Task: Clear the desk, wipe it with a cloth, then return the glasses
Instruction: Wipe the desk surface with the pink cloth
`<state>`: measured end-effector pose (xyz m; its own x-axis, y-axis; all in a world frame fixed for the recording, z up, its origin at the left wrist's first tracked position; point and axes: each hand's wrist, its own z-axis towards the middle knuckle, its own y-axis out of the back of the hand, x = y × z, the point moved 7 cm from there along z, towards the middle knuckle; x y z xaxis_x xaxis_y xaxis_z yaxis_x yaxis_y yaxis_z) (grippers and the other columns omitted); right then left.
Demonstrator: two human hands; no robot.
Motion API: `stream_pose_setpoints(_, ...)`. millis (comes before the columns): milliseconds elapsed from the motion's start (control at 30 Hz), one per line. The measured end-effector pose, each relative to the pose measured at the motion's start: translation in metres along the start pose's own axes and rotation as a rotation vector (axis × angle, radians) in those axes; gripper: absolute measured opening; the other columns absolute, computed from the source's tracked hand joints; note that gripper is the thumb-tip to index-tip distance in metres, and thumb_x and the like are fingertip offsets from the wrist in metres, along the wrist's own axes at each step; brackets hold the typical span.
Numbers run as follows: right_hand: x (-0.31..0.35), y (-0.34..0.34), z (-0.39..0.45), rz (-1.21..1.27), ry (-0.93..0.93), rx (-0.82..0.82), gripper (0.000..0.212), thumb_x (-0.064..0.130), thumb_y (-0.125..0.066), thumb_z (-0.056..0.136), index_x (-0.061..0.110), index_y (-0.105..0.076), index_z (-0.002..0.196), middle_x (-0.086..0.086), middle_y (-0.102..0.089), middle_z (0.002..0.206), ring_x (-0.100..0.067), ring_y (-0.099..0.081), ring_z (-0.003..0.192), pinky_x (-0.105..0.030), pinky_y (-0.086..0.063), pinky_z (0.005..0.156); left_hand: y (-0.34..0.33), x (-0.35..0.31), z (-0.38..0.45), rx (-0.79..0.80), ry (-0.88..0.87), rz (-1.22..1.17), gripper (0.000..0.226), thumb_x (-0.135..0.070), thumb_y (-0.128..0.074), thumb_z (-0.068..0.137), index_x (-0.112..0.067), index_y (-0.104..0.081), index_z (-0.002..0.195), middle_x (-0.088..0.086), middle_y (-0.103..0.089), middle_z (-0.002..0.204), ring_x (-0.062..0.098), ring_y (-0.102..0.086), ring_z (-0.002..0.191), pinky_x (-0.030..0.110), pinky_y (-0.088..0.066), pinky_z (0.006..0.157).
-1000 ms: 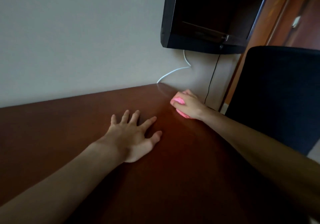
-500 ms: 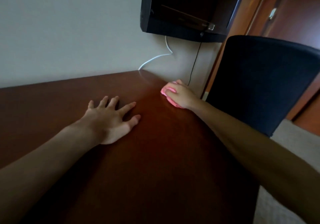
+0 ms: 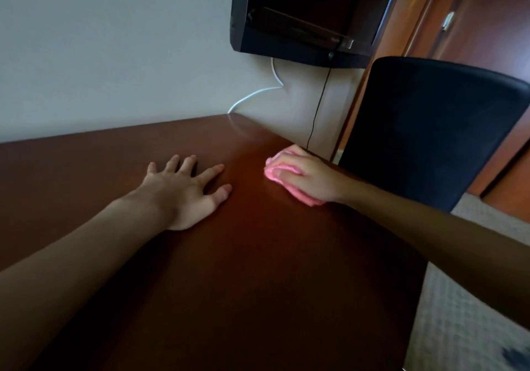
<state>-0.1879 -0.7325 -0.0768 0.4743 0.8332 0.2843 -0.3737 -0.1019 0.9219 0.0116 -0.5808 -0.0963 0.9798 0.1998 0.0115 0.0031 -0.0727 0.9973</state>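
Pressing down near the far right edge of the brown bench [image 3: 258, 270], the right hand [image 3: 308, 180] has its grip curled round a bunched pink cloth [image 3: 304, 197], which lies on the wood under the palm. The left hand [image 3: 183, 192] rests flat on the bench well to the left of the cloth, grip spread, fingers straight and holding nothing. A black chair [image 3: 430, 129] stands just beyond the bench's right edge, under a dark screen [image 3: 309, 15] on the wall.
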Motion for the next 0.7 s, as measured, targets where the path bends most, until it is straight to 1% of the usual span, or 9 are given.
stream_pose_setpoints(100,-0.026,0.018,0.014,-0.09,-0.2,-0.092,0.027,0.039,-0.043,0.104,0.029,-0.067,0.099,0.01,-0.07,0.067,-0.003,-0.044,0.114,-0.035,-0.039,0.102,0.002,0.001,0.0,-0.002,-0.007,-0.005,0.075,-0.084,0.001,0.086,-0.057,0.007,0.155,0.002,0.002,0.171,0.028,0.004,0.157,0.059,-0.005,0.124)
stream_pose_setpoints(133,-0.024,0.017,0.018,-0.122,-0.236,-0.124,0.026,0.039,-0.042,0.103,0.029,-0.065,0.095,0.013,-0.068,0.064,-0.008,-0.045,0.114,-0.036,-0.04,0.099,0.003,0.002,-0.001,-0.002,-0.002,-0.004,0.075,-0.083,0.001,0.086,-0.057,0.007,0.155,0.002,0.002,0.171,0.028,0.004,0.157,0.059,-0.005,0.124)
stream_pose_setpoints(200,-0.016,0.009,0.01,-0.102,-0.158,-0.138,0.02,0.039,-0.047,0.102,0.032,-0.065,0.096,0.019,-0.069,0.089,-0.008,-0.044,0.119,-0.031,-0.039,0.102,0.001,0.002,-0.002,0.005,-0.003,0.009,0.074,-0.083,0.001,0.087,-0.057,0.008,0.156,0.002,0.003,0.171,0.029,0.005,0.157,0.059,-0.004,0.124)
stream_pose_setpoints(267,-0.005,0.004,-0.01,-0.029,-0.026,-0.043,0.019,0.04,-0.052,0.103,0.031,-0.068,0.108,0.014,-0.062,0.116,0.003,-0.044,0.124,-0.017,-0.033,0.106,0.001,0.003,-0.001,-0.004,0.009,0.004,0.074,-0.083,0.0,0.087,-0.056,0.007,0.156,0.003,0.003,0.171,0.029,0.005,0.157,0.059,-0.004,0.123)
stream_pose_setpoints(333,-0.018,0.014,-0.017,-0.011,-0.059,-0.018,0.023,0.039,-0.052,0.104,0.025,-0.069,0.113,0.0,-0.068,0.113,0.008,-0.043,0.121,-0.007,-0.026,0.099,-0.001,0.001,0.0,-0.003,-0.002,0.005,0.073,-0.082,-0.001,0.088,-0.056,0.006,0.156,0.003,0.002,0.171,0.029,0.004,0.157,0.06,-0.005,0.123)
stream_pose_setpoints(400,-0.041,0.025,0.001,-0.044,-0.186,-0.092,0.026,0.036,-0.047,0.106,0.021,-0.068,0.11,-0.001,-0.072,0.096,-0.005,-0.045,0.119,-0.012,-0.028,0.094,-0.002,0.002,0.002,-0.015,0.002,-0.004,0.074,-0.083,-0.002,0.088,-0.055,0.005,0.157,0.002,0.002,0.171,0.029,0.004,0.157,0.06,-0.005,0.123)
stream_pose_setpoints(500,-0.036,0.013,0.018,-0.105,-0.238,-0.152,0.021,0.039,-0.047,0.103,0.031,-0.066,0.101,0.014,-0.061,0.074,-0.016,-0.046,0.118,-0.037,-0.038,0.1,-0.002,0.001,0.004,-0.008,-0.008,-0.004,0.074,-0.083,-0.002,0.088,-0.055,0.005,0.157,0.003,0.001,0.171,0.029,0.005,0.157,0.061,-0.004,0.123)
stream_pose_setpoints(600,0.0,-0.008,0.006,-0.019,-0.029,-0.107,0.011,0.047,-0.052,0.096,0.046,-0.063,0.097,0.015,-0.064,0.11,-0.004,-0.047,0.121,-0.028,-0.038,0.106,-0.002,0.0,0.004,-0.019,0.0,-0.022,0.074,-0.083,-0.002,0.088,-0.056,0.005,0.156,0.002,0.002,0.171,0.028,0.005,0.157,0.06,-0.004,0.123)
stream_pose_setpoints(700,-0.018,-0.002,0.02,-0.005,-0.188,-0.138,0.014,0.051,-0.05,0.095,0.045,-0.063,0.097,0.009,-0.066,0.109,-0.005,-0.047,0.115,-0.035,-0.041,0.105,0.0,-0.001,-0.002,-0.004,-0.006,-0.023,0.074,-0.083,0.0,0.087,-0.057,0.006,0.156,0.002,0.001,0.171,0.028,0.004,0.157,0.058,-0.006,0.124)
